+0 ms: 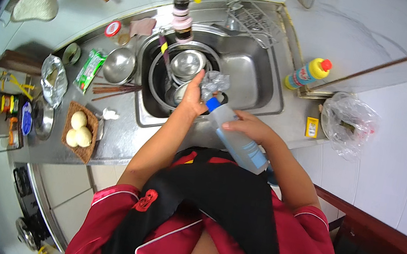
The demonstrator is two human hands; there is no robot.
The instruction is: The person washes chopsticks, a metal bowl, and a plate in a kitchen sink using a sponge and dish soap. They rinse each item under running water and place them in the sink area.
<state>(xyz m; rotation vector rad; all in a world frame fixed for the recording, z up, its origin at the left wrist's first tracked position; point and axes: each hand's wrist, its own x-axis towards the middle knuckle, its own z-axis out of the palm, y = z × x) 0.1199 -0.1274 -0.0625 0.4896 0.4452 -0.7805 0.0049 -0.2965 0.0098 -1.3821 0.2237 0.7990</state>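
Note:
My left hand (193, 99) is over the left basin of the sink, thumb up. A crumpled, shiny, translucent piece (215, 82), a scouring pad or plastic film, sits in its palm; the fingers are mostly hidden. My right hand (246, 127) grips a translucent plastic bottle (239, 141). This bottle tilts with its blue cap (213, 104) up-left, close to my left palm. Under my left hand, the basin holds a large round pot (151, 74) with metal bowls (187, 64) stacked inside. A purple-handled utensil (164, 52) leans there too.
The faucet (184, 14) hangs over the left basin; a wire rack (255, 20) spans behind the right basin (250, 74). Leftward are a steel bowl (118, 66), chopsticks (112, 90) and a wicker basket (71, 121) of buns. A yellow-blue bottle (307, 75) stands at right.

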